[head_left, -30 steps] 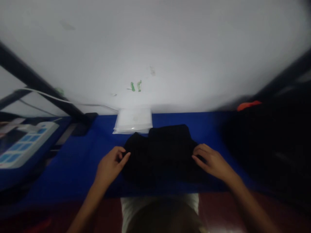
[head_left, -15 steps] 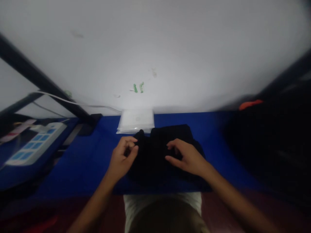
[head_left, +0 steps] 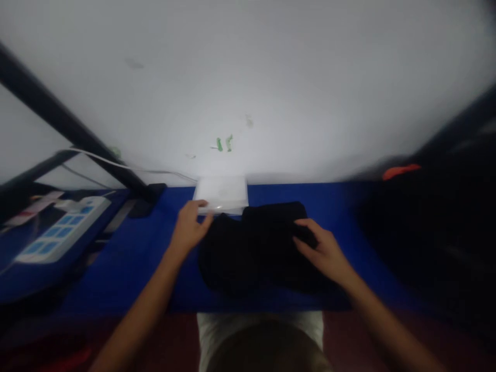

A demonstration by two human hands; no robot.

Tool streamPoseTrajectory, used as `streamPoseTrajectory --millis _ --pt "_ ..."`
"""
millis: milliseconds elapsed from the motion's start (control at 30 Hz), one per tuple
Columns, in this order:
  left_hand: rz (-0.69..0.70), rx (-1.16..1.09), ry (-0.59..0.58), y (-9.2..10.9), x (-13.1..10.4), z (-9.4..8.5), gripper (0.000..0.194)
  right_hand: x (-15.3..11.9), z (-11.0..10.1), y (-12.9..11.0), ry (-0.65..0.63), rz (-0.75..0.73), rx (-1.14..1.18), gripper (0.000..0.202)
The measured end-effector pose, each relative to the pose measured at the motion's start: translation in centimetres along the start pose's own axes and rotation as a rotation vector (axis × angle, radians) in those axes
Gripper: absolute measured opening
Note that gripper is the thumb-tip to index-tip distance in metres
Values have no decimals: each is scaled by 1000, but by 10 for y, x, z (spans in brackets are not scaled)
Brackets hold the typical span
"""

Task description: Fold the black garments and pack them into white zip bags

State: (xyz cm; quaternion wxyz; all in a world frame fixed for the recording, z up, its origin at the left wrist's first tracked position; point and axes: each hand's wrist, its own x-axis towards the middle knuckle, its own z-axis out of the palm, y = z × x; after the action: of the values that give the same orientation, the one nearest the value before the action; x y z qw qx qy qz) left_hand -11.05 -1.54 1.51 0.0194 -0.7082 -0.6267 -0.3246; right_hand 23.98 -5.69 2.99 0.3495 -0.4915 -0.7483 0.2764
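A black cloth item (head_left: 256, 253) lies bunched on the blue tabletop in front of me; its dark folds hide what kind it is. My left hand (head_left: 191, 225) is at the cloth's upper left edge, thumb and fingers apart, holding nothing. Its fingertips overlap the near left corner of a flat white packet (head_left: 222, 192) in a clear sleeve; I cannot tell whether they touch it. On the cloth's right side, my right hand (head_left: 320, 247) curls its thumb and fingers around a raised dark fold.
A white power strip (head_left: 64, 230) with blue sockets lies at the left. A white cable (head_left: 127, 166) runs along the wall (head_left: 302, 103). Dark frame bars (head_left: 70, 113) slope down at the left. A large black mass (head_left: 434, 243) with an orange patch (head_left: 401, 171) fills the right side.
My left hand has come away from the cloth's left edge, up toward the white packet. My right hand has shifted right across the cloth, whose left part now lies spread and rounder.
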Motion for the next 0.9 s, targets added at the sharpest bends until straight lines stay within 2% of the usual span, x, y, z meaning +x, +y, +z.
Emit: streamPoseTrajectory --millis 100,200,300,400,500,567,633,700,767,833,900 --pt "-150 123 49 -76 18 -7 33 -20 -19 26 41 120 -63 28" --pt "-324 228 -41 -130 26 -15 37 -34 -27 42 52 171 -113 28" --pt "-372 316 -96 -161 29 -15 52 -43 -27 48 23 181 -140 27" --pt "-376 337 -95 -168 32 -12 61 -46 -28 51 0 176 -174 29" --pt "-273 254 -39 -144 30 -9 48 -41 -35 51 84 163 -258 35" --pt "-134 173 5 -109 24 -6 37 -32 -39 46 187 118 -345 41" --pt "-6 80 -32 -63 12 0 29 -19 -40 35 253 34 -448 44" --pt "17 -28 -179 -14 -5 8 25 -4 -35 19 209 -67 -512 41" --pt "9 -114 -411 30 -23 16 29 10 -24 3 65 -177 -508 39" --pt "-18 -180 -548 64 -38 22 38 20 -10 -7 -90 -250 -488 41" --pt "-54 -238 -667 85 -46 25 46 24 4 -7 -195 -273 -487 50"
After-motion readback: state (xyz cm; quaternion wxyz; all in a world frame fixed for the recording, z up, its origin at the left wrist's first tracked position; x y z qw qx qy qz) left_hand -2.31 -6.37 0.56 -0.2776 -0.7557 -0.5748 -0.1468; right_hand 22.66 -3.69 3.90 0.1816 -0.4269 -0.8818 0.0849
